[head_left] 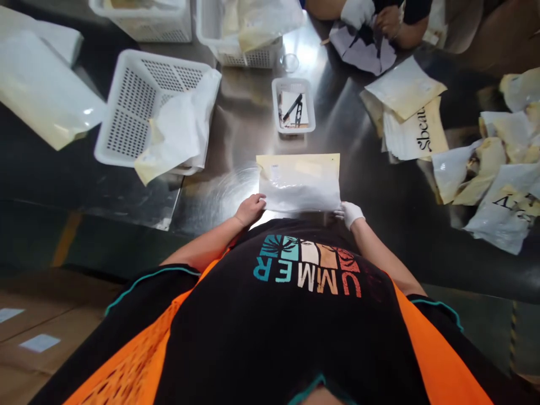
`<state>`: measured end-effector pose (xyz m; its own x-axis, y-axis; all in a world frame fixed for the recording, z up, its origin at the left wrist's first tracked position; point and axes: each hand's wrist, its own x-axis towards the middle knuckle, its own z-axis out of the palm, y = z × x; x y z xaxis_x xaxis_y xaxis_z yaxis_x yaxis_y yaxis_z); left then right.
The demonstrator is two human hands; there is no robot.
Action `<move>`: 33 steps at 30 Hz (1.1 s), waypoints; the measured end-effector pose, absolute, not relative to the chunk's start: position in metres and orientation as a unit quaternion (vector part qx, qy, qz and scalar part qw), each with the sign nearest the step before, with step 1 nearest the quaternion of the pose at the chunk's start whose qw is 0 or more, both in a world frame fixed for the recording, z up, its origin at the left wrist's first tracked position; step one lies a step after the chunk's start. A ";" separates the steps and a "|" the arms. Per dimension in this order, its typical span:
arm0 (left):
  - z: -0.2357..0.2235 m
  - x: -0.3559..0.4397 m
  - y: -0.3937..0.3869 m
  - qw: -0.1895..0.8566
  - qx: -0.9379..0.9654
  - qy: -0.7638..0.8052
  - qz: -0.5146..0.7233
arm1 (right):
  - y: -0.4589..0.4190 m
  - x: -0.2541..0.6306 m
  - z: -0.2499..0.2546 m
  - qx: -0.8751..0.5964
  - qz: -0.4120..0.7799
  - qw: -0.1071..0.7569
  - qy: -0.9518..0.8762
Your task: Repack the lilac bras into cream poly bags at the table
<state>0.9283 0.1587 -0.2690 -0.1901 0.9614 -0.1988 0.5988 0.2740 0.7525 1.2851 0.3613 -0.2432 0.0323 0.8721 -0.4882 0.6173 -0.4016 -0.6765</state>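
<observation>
A white plastic bag (297, 183) with a yellowish strip along its far edge lies in front of me on the metal table. My left hand (251, 209), bare, grips its near left corner with the fingers closed. At the near right corner my right hand (351, 214), in a white glove, has its fingers closed on the bag's edge. A small label shows near the bag's upper left. Beyond the bag stands a small white tray (275, 115) with black cutting tools (295, 108) in it.
To the left, a perforated white basket (126, 107) holds more bags (179, 129); two more baskets stand behind. Stacked bags (407, 90) and crumpled bags (502, 197) lie right. Across the table, a co-worker's gloved hand (358, 12) and bare hand (387, 22) handle a pale bag.
</observation>
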 end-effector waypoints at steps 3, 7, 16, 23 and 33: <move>-0.251 0.920 0.166 0.301 0.571 0.706 0.292 | 0.363 1.282 -0.227 -0.735 0.365 0.179 -0.542; -0.209 0.917 0.178 0.188 0.664 0.636 0.345 | 0.351 1.255 -0.183 -0.529 0.276 0.242 -0.765; -0.099 0.947 0.189 0.047 0.717 0.560 0.412 | 0.303 1.147 -0.072 -0.169 0.096 0.157 -0.968; -0.054 0.953 0.172 -0.062 0.721 0.500 0.477 | 0.304 1.159 -0.072 -0.100 -0.041 0.249 -0.963; -0.036 0.910 0.162 0.010 0.517 0.627 0.583 | 0.377 1.280 -0.138 -0.425 0.122 0.230 -0.867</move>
